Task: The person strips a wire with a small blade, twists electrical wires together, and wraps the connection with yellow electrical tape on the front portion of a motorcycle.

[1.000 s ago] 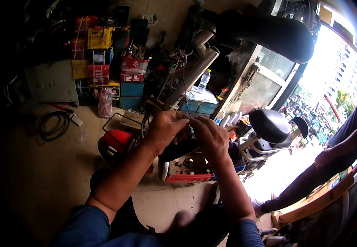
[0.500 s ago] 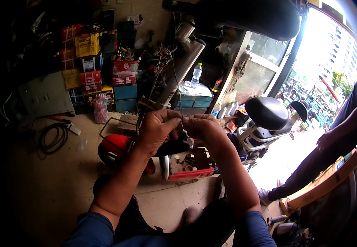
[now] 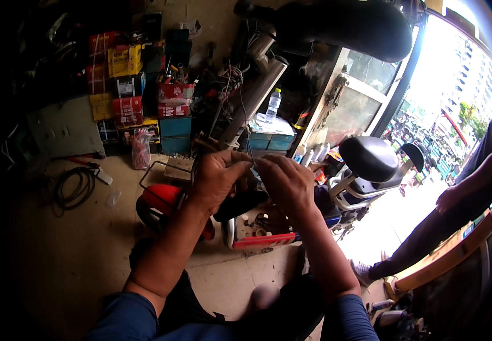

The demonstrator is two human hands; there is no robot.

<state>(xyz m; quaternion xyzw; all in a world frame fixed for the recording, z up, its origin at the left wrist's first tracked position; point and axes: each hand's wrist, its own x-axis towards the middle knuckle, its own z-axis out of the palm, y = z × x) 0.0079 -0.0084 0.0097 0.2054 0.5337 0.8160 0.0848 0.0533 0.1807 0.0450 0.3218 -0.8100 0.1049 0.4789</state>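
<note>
In the middle of the view a thin wire point(image 3: 247, 145) runs down from a bundle along a bare metal tube point(image 3: 257, 99). My left hand point(image 3: 215, 184) pinches its lower part between thumb and fingers. My right hand point(image 3: 286, 184) is beside it, fingertips closed on the same wire; the exact tip is too small to make out. Below my hands are a partly disassembled scooter with a red body part point(image 3: 163, 195) and a red-edged tray of small parts point(image 3: 263, 240).
Stacked boxes point(image 3: 126, 112) and a coiled cable point(image 3: 64, 190) are at the left. A bottle point(image 3: 273, 105), glass door point(image 3: 354, 116) and black seat point(image 3: 368, 159) stand beyond my hands. A person in dark clothes point(image 3: 467, 193) stands at the right beside a wooden piece point(image 3: 428, 267).
Compared with a second ago, the view has shifted, with the surroundings sitting further left and up. Both hands stay at the wire, with small shifts of my right fingers.
</note>
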